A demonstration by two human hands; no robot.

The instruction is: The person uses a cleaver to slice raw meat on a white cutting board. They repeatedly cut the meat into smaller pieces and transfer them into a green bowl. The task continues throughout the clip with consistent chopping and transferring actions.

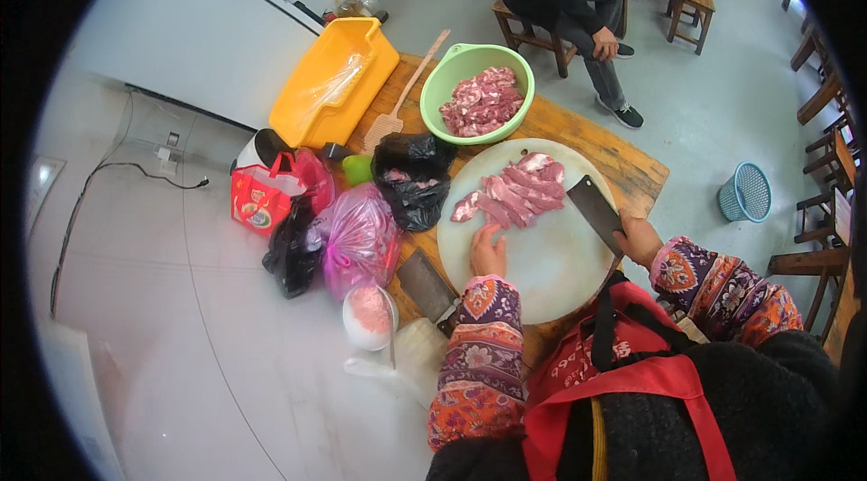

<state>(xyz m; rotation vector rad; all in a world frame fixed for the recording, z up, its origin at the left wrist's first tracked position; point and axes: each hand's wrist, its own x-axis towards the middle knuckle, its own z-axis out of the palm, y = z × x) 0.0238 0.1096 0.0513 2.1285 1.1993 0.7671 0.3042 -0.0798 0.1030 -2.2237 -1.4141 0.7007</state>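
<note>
My right hand (640,237) grips the handle of a dark-bladed cleaver (596,210). The blade rests against the right part of a round pale chopping board (542,278). Several strips of raw meat (515,190) lie together on the board's far half, some with white fat. At the near edge of that meat is my left hand (488,251), fingertips at a lower strip, holding nothing. A second cleaver (427,283) lies left of the board, its handle partly hidden by my left sleeve.
Behind the board stands a green basin (430,98) of cut meat. A wooden paddle (406,91) and a yellow tub (325,88) lie left of it. Plastic bags (362,237), a black bag (413,210) and a white bowl (359,335) crowd the table's left. A seated person (562,0) is beyond.
</note>
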